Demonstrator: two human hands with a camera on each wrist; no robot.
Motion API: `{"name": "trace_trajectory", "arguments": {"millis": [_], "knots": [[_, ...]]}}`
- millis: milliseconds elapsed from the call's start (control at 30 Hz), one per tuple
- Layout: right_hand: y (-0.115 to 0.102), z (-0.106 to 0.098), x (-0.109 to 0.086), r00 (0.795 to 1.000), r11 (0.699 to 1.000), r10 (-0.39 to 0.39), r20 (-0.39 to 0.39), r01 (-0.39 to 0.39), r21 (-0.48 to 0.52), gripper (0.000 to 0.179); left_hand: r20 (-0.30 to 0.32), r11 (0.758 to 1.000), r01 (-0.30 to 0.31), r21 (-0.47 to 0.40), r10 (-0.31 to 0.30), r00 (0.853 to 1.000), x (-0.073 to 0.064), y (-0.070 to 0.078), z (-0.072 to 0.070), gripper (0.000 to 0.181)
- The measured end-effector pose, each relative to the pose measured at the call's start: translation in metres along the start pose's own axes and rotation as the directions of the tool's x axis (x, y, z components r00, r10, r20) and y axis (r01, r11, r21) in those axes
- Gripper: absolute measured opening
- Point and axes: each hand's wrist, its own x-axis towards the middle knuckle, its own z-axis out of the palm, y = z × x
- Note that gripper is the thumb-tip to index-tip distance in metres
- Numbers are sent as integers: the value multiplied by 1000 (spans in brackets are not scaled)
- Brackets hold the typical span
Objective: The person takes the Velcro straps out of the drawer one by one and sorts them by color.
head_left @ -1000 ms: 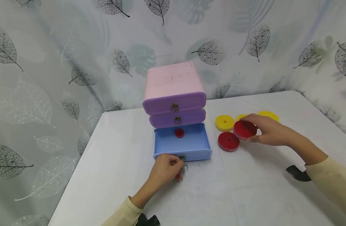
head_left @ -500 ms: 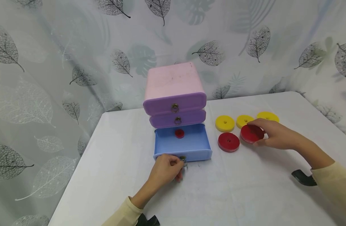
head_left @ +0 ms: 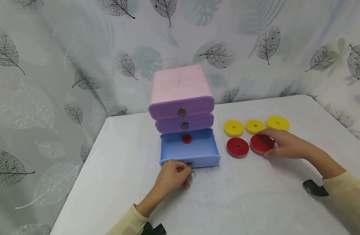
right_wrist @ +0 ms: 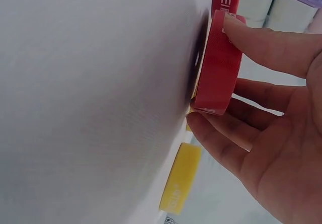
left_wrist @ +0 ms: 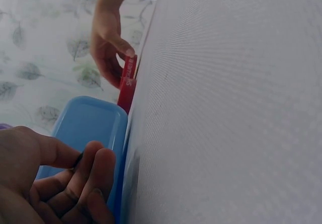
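My left hand (head_left: 174,174) pinches the small metal ring pull (head_left: 192,169) on the front of a pulled-out light blue drawer (head_left: 194,151). Inside that drawer lies a small red disc (head_left: 186,138). To the right, my right hand (head_left: 288,144) grips a larger red disc (head_left: 261,144) by its edge, thumb on the near side and fingers on the far side. In the right wrist view this red disc (right_wrist: 219,65) is right at the white tabletop. A second red disc (head_left: 237,147) with a centre hole lies flat just left of it.
Above the blue drawer, the pink drawer box (head_left: 180,81) has two purple drawers, the upper (head_left: 165,112) and the lower (head_left: 168,125). Yellow discs lie in a row behind the red ones: left (head_left: 233,128), middle (head_left: 254,126) and right (head_left: 278,123). A leaf-patterned curtain (head_left: 180,39) hangs behind the table.
My right hand has carried the red disc to the right and then down to the tabletop, in front of the middle yellow disc. My left hand stays on the ring pull.
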Motion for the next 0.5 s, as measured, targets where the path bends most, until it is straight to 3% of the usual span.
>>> {"name": "trace_trajectory", "arguments": {"millis": [500], "knots": [[0,0,-1,998,998,56,23,-56,9,82,9,1000,-12,1,12,1000,0,0,0,27]]}}
